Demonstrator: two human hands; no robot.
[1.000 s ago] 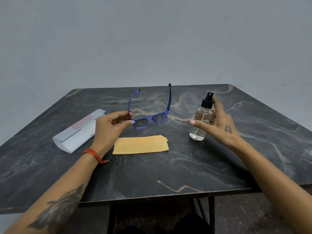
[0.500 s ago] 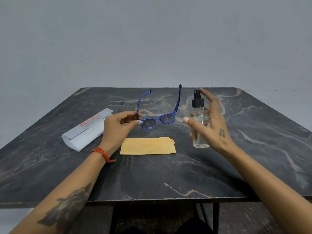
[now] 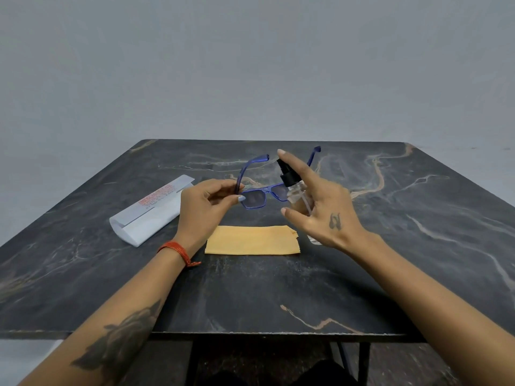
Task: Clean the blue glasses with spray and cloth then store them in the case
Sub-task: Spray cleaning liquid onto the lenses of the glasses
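Observation:
My left hand (image 3: 204, 207) pinches the blue glasses (image 3: 255, 197) at the left hinge and holds them above the table, temples open and pointing away from me. My right hand (image 3: 320, 207) grips a clear spray bottle (image 3: 295, 188) with a black pump top, lifted and tilted toward the right lens; my index finger is raised above the nozzle. Most of the bottle's body is hidden behind my palm. An orange cloth (image 3: 252, 240) lies flat on the table below the glasses. The white case (image 3: 152, 213) lies shut on the left.
The dark marble table (image 3: 390, 246) stands against a plain grey wall. Its front edge runs just below my forearms, with black legs underneath.
My right hand has lifted the spray bottle off the table and brought it left, up to the glasses' right lens. My left hand still holds the glasses in the same grip.

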